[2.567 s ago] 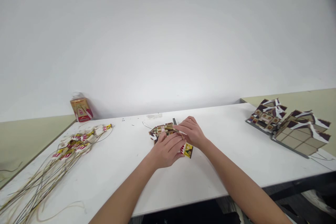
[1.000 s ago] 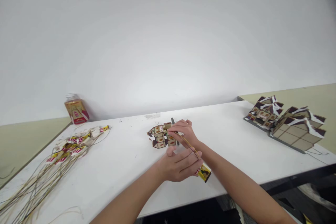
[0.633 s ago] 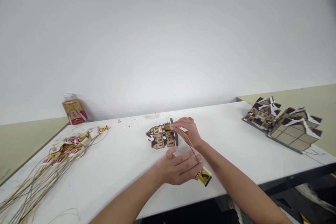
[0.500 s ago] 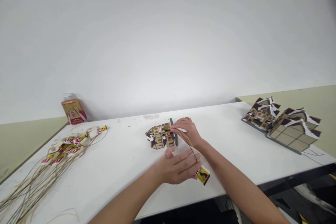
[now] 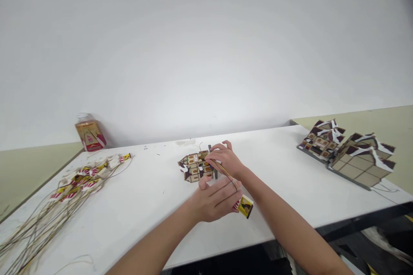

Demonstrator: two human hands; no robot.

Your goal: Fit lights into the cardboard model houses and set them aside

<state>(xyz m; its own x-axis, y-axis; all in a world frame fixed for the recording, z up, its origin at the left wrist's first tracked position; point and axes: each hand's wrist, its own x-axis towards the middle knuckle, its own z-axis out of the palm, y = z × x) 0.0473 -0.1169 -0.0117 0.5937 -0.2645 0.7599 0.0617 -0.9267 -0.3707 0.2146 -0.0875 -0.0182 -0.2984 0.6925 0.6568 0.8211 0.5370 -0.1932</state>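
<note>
1. Left hand (image 5: 215, 201): fingers curled around a small yellow, red and white packet (image 5: 244, 207), whose free end sticks out beyond the fingers.
2. That packet's long axis slants, with its dark-edged yellow end pointing down and to the right, toward the near edge of the bench (image 5: 274, 193).
3. Right hand (image 5: 226, 160): fingertips pinched on thin wires (image 5: 222, 168), which run back to the left hand's fingers.
4. Below the right fingertips, a toy house (image 5: 193, 168) lies on its side in the middle of the bench; whether they touch it, I cannot tell.
5. Its long axis runs left to right: roof peak pointing left, grey base (image 5: 215, 172) standing on edge at the right.
6. Farther left lies a pile of similar packets (image 5: 88, 178); two more houses (image 5: 361, 165) stand at the right.
</note>
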